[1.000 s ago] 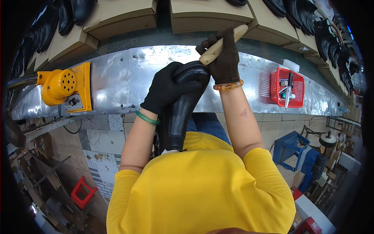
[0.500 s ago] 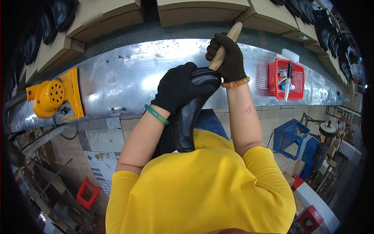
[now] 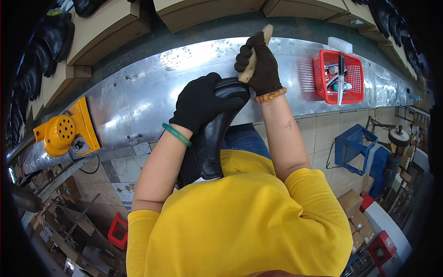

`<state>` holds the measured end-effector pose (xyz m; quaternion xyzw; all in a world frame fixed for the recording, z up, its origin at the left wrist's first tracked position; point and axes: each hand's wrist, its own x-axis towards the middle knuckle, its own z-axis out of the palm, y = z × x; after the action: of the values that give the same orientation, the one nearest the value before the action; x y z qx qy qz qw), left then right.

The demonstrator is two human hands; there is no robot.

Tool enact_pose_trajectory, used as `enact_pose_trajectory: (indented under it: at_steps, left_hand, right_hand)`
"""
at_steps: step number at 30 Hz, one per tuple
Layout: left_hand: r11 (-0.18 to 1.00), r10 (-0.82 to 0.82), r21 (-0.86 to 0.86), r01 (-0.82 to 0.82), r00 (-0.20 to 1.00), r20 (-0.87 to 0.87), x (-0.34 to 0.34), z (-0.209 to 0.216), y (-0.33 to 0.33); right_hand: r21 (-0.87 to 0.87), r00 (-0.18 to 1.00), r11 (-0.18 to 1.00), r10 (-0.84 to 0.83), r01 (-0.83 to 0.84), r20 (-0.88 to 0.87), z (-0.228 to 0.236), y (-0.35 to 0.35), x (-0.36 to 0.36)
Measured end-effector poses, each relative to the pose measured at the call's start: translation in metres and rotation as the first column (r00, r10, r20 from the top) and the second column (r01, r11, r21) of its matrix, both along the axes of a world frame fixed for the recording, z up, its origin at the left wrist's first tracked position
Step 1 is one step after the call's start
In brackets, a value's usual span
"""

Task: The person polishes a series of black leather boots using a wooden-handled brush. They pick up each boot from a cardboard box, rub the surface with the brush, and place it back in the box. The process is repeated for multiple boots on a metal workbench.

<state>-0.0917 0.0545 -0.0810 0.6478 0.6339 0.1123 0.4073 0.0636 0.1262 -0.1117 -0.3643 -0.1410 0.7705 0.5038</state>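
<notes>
My left hand [image 3: 196,102], in a black glove, is wrapped around the front part of a black leather shoe [image 3: 213,147]. The shoe's toe points away from me, and its heel end rests against my yellow shirt. In a dark brown glove, my right hand [image 3: 265,67] grips a pale, slightly curved stick-like tool [image 3: 247,73], wooden or bone-like. Its lower end is at the right edge of the shoe's toe, and the upper end sticks out above my fist. My left palm and the shoe's far side are hidden.
A metal-topped bench [image 3: 147,87] runs across in front of me. On it stand a yellow machine [image 3: 60,134] at left and a red basket [image 3: 323,76] of small tools at right. Cardboard boxes [image 3: 207,14] and black shoes [image 3: 48,39] line the far side. A blue metal frame [image 3: 353,150] stands at right.
The whole view has shifted and tilted slightly. Both hands keep their grips, and the tool's lower end stays at the shoe's toe, with the tool a little more upright.
</notes>
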Motion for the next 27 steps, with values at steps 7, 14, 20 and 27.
enact_pose_trajectory:
  at_steps: [7, 14, 20, 27]
  left_hand:
    - [0.994, 0.005, 0.11, -0.007, 1.0, 0.016, 0.002, -0.002, -0.001]
    - [0.996, -0.004, 0.091, 0.003, 1.0, 0.015, 0.005, -0.002, 0.003]
    - [0.993, 0.001, 0.117, -0.005, 0.999, 0.035, 0.005, -0.003, 0.002]
    - [0.999, -0.005, 0.043, 0.004, 1.0, 0.023, 0.004, -0.006, 0.006]
  right_hand:
    - [0.026, 0.992, 0.999, 0.04, -0.044, 0.123, 0.012, 0.002, -0.005]
    - [0.209, 0.952, 0.976, -0.003, -0.064, 0.306, 0.017, -0.005, -0.008]
    - [0.276, 0.928, 0.959, -0.038, -0.07, 0.37, 0.019, -0.013, -0.009]
    - [0.238, 0.941, 0.968, -0.008, -0.078, 0.339, 0.02, -0.012, -0.009]
